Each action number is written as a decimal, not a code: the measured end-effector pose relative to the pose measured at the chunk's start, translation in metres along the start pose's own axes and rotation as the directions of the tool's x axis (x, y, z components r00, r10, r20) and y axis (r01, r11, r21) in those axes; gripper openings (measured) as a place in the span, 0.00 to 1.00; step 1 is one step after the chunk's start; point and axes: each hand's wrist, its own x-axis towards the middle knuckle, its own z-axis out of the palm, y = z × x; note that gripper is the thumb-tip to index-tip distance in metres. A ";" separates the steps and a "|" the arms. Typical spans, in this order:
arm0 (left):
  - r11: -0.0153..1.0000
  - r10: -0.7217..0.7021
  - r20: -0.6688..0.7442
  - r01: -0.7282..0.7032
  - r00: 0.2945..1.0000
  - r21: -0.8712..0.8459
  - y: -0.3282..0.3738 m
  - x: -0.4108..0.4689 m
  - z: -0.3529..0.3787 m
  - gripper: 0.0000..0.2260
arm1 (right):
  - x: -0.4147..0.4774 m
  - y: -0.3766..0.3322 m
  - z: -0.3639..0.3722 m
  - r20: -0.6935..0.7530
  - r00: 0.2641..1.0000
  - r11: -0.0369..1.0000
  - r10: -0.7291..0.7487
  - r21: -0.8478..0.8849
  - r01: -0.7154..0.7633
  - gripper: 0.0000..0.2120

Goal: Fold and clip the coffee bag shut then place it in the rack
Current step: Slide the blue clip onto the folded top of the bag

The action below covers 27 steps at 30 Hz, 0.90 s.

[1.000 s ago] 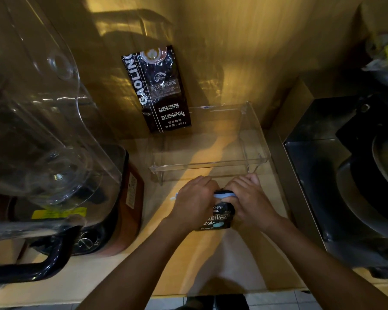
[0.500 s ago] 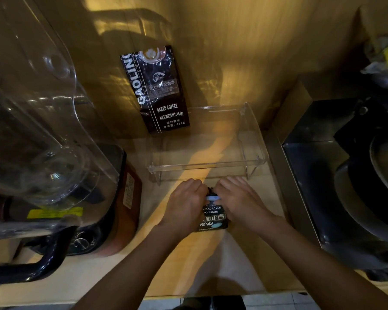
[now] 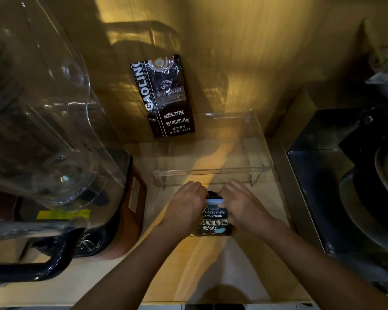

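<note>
A small dark coffee bag with white and blue print stands on the wooden counter, just in front of a clear acrylic rack. A light blue clip lies across the bag's folded top. My left hand grips the bag's top left side and my right hand grips its top right side, fingers curled over the clip's ends. The clip's ends and the bag's sides are hidden by my fingers. A larger black coffee bag leans on the wall at the rack's back left.
A blender with a clear jug and a black handle fills the left side. A steel box with a dark pan stands at the right. Bare counter lies between my forearms, up to its front edge.
Both hands and the small bag have shifted slightly away from me, toward the rack. The hands have drawn closer together over the clip, and more of the bag's front label shows.
</note>
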 end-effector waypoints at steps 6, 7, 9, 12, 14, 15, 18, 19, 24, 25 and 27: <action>1.000 -0.019 0.012 0.020 1.000 -0.023 0.004 -0.002 -0.007 0.12 | 0.014 0.002 0.005 0.111 0.994 0.997 0.004 -0.079 0.005 0.13; 1.000 -0.008 0.014 0.008 1.000 -0.022 0.006 -0.003 -0.006 0.13 | 0.017 0.000 0.006 0.130 0.991 0.998 0.015 -0.068 -0.006 0.13; 0.998 0.006 0.018 -0.004 1.000 -0.056 0.006 -0.005 -0.004 0.14 | 0.020 -0.003 0.007 0.153 0.988 0.998 0.026 -0.052 -0.018 0.12; 0.979 -0.058 0.016 0.060 0.998 -0.195 -0.005 -0.004 0.000 0.10 | 0.019 -0.004 0.008 0.152 0.988 0.999 0.028 -0.049 -0.021 0.12; 0.945 -0.127 0.016 0.126 0.992 -0.303 -0.016 -0.004 0.000 0.07 | 0.018 -0.005 0.008 0.140 0.989 0.999 0.041 -0.036 -0.036 0.12; 0.933 -0.141 0.029 0.142 0.990 -0.332 -0.020 -0.005 -0.001 0.07 | 0.017 -0.005 0.008 0.131 0.990 0.999 0.048 -0.030 -0.044 0.11; 0.947 -0.127 0.031 0.131 0.991 -0.292 -0.023 -0.005 -0.001 0.07 | 0.017 -0.005 0.010 0.128 0.991 0.999 0.047 -0.020 -0.044 0.11; 0.958 -0.117 0.019 0.118 0.993 -0.261 -0.021 -0.004 0.001 0.07 | 0.016 -0.005 0.010 0.128 0.990 0.998 0.058 -0.021 -0.056 0.12; 0.994 -0.040 -0.028 0.037 0.999 -0.102 -0.010 0.003 0.001 0.08 | 0.011 -0.004 0.005 0.051 0.991 0.992 0.125 0.018 -0.126 0.11; 0.996 -0.014 -0.036 0.011 0.999 -0.091 -0.007 0.004 -0.001 0.09 | 0.010 -0.003 0.003 0.041 0.990 0.990 0.138 0.014 -0.139 0.12; 0.998 0.039 -0.031 -0.041 0.999 -0.057 0.000 0.008 -0.004 0.11 | 0.006 0.001 -0.001 0.036 0.988 0.988 0.151 -0.019 -0.150 0.13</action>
